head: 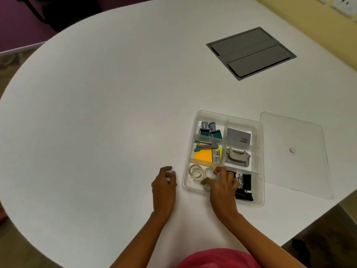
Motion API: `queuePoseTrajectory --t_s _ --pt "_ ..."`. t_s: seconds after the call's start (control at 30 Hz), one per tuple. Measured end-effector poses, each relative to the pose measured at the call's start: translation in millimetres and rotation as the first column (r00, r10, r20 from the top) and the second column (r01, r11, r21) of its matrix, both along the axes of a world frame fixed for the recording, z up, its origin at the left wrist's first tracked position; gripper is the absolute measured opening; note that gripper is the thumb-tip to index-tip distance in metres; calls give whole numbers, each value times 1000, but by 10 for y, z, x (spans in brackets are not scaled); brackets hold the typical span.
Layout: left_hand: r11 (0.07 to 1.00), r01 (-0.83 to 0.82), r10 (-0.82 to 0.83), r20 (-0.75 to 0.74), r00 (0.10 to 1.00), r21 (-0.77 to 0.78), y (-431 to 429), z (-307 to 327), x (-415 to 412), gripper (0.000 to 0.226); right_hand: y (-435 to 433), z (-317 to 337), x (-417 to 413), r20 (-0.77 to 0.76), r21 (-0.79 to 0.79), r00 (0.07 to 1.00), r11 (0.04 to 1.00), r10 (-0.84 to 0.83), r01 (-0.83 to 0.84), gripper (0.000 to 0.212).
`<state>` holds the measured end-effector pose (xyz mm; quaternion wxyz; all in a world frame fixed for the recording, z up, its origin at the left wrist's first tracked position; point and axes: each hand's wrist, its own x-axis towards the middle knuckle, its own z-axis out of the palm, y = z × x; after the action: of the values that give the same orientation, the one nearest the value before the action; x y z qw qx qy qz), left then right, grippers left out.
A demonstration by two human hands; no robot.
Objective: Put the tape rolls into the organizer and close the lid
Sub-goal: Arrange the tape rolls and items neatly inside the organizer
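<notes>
I see clear tape rolls [196, 172] lying flat in the near-left compartment of the open, clear divided organizer [259, 151]; its clear lid [301, 136] lies flat just right of it.

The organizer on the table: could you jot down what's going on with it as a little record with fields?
organizer: clear divided tray on the white table, lid off
lid: flat on the table, right of the tray
tape rolls: clear, in the tray's near-left compartment
right hand: fingers down in that compartment, on a roll
left hand: on the table left of the tray, holding nothing visible
other contents: binder clips, hole punch, sticky notes
</notes>
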<state>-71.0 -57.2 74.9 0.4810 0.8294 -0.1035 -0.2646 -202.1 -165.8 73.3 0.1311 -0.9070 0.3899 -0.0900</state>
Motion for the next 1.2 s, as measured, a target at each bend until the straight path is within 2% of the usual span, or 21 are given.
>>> queuePoseTrajectory --t_s 0.1,0.23,0.37,0.5,0.57,0.67,0.83,0.93,1.2 --pt "999 34 -33 -73 997 12 -84 72 -91 18 46 4 -30 28 -6 1000 1000 -9 10 49" --pt "991 75 -77 17 997 110 -107 88 -94 15 17 28 10 9 -3 1000 1000 17 -17 65" --pt "985 111 -118 44 992 132 -109 124 -83 14 -2 46 60 -22 -2 994 995 104 -104 60" --pt "978 165 -165 -14 986 129 -113 110 -38 16 31 65 83 -52 -41 977 977 208 -210 44" --pt "975 180 -177 -29 984 129 -121 114 -21 17 13 59 61 -40 -70 972 970 230 -232 45" --pt "978 176 -172 -41 984 113 -136 112 -17 16 -31 75 5 -20 -116 986 979 164 -165 50" --pt "987 152 -147 -83 986 56 -122 94 -41 13 -165 82 -143 -37 -158 999 987 6 -11 34" --pt "987 154 -151 -64 986 47 -112 82 -55 13 -201 44 -189 -101 -143 995 989 10 -24 30" --pt "985 168 -166 -44 985 45 -110 71 -55 13 -199 31 -178 -128 -140 992 990 -1 -17 34"
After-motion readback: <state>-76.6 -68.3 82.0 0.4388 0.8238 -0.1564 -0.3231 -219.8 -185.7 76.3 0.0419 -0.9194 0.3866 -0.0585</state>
